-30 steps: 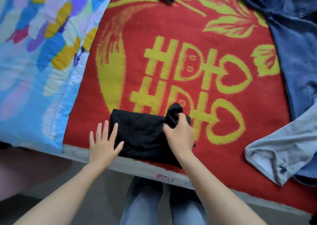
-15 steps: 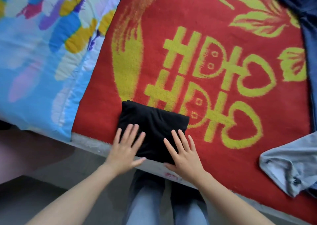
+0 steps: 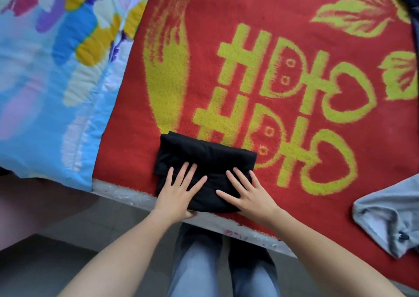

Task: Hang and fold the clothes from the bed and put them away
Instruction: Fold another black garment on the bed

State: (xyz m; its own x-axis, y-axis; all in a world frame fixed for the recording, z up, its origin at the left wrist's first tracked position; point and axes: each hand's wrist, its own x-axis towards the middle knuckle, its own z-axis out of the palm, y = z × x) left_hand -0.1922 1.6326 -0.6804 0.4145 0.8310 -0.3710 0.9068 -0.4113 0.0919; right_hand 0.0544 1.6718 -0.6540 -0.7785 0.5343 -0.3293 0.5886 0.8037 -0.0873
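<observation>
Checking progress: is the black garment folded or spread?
Folded: the black garment is a compact rectangle with layered edges, lying on the red blanket.

Soft, even light, bright and free of glare. The folded black cloth garment (image 3: 204, 156) at 6 o'clock shows almost no detail. The pastel quilted fabric blanket (image 3: 45, 70) at 10 o'clock looks blurred, and straight lines bow near the edges.

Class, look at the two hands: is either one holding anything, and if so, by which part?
Nothing is gripped. The left hand and right hand lie flat, fingers straight, on the near half of the folded black garment.
</observation>
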